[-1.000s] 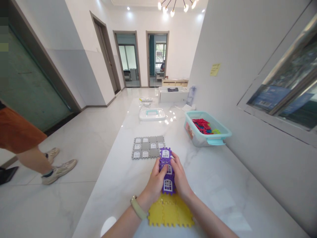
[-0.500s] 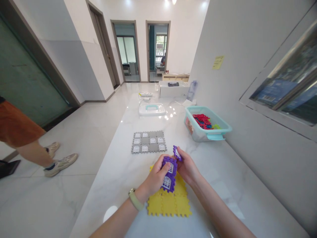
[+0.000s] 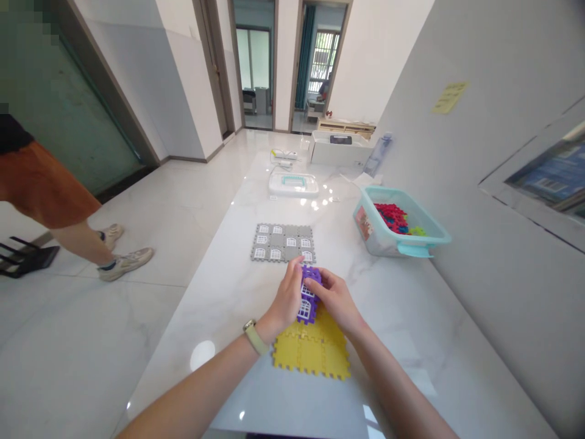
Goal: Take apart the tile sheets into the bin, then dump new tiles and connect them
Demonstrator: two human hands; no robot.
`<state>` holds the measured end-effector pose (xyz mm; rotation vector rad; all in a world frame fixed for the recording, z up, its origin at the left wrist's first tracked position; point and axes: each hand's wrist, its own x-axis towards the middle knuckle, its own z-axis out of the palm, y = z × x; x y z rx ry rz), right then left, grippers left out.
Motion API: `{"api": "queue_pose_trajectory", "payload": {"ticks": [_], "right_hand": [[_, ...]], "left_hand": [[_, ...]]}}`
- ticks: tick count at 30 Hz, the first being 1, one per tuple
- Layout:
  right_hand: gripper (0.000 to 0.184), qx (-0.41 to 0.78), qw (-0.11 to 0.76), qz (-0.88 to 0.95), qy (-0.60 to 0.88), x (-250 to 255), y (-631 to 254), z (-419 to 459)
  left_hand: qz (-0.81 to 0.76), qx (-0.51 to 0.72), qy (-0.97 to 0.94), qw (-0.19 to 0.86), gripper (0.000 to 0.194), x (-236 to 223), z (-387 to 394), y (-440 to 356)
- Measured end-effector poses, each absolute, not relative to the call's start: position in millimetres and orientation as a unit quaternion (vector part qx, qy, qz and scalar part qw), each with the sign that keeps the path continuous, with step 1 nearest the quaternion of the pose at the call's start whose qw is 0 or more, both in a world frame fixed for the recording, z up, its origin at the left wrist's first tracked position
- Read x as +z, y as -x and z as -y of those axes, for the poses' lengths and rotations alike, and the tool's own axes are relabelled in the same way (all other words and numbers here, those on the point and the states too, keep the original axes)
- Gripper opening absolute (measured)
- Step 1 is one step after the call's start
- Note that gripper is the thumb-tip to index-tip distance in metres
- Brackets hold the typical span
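Head view: left hand [image 3: 287,299] and right hand [image 3: 337,297] grasp the purple strip [image 3: 312,311] from either side, neither nearer; above the yellow panel [image 3: 311,355], its long axis points away from the near edge of the table [image 3: 256,402].

- A person [image 3: 50,189] in orange and pale sneakers [image 3: 125,264] stands at left, near a black slatted object [image 3: 30,261] on the floor.
- A dark phone [image 3: 340,140] rests atop a white box [image 3: 338,155], a clear bottle [image 3: 378,156] beside it.
- A white power strip [image 3: 286,155] lies nearby.
- A yellow note [image 3: 451,97] clings to the gray wall [image 3: 411,137].
- A teal curtain [image 3: 304,58] hangs beside a barred window [image 3: 324,61] in the background.
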<state>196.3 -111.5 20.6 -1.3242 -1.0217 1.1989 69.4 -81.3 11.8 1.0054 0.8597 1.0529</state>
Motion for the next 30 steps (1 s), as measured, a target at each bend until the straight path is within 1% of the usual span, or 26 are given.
{"api": "queue_pose_trajectory", "payload": {"ticks": [2,6,9,12,15,20,22,24,27,29,30], "right_hand": [[0.030,0.492,0.503,0.447,0.553,21.6,-196.9,112.4],[0.032,0.451,0.562,0.417,0.554,25.2,-202.9,111.3],[0.034,0.433,0.605,0.380,0.550,26.5,-209.6,108.3],[0.034,0.425,0.616,0.363,0.555,25.9,-214.4,105.7],[0.032,0.400,0.611,0.388,0.563,25.4,-215.8,106.0],[0.021,0.241,0.567,0.514,0.597,29.0,-213.2,114.4],[0.017,0.201,0.552,0.550,0.594,30.0,-210.9,117.9],[0.017,0.213,0.561,0.549,0.582,29.6,-208.9,119.8],[0.019,0.307,0.605,0.488,0.549,27.7,-207.5,119.1],[0.020,0.365,0.601,0.476,0.527,27.3,-206.7,117.7],[0.019,0.374,0.588,0.490,0.523,27.6,-205.8,117.0]], "left_hand": [[-0.384,0.470,-0.449,0.655,0.052,13.7,80.3,-67.3],[-0.349,0.399,-0.398,0.749,0.057,19.2,76.5,-66.7],[-0.327,0.384,-0.429,0.750,0.050,21.8,75.9,-68.6],[-0.323,0.371,-0.452,0.744,0.043,22.1,77.5,-70.3],[-0.336,0.362,-0.438,0.751,0.042,22.4,79.4,-70.5],[-0.364,0.349,-0.433,0.747,0.041,24.7,82.7,-70.1],[-0.370,0.343,-0.438,0.744,0.040,24.2,83.3,-70.4],[-0.378,0.350,-0.431,0.741,0.040,22.6,82.9,-70.5],[-0.389,0.381,-0.381,0.748,0.042,20.1,80.7,-70.1],[-0.377,0.393,-0.329,0.771,0.041,20.0,79.2,-69.8],[-0.365,0.395,-0.300,0.788,0.039,20.6,78.7,-69.7]]}}
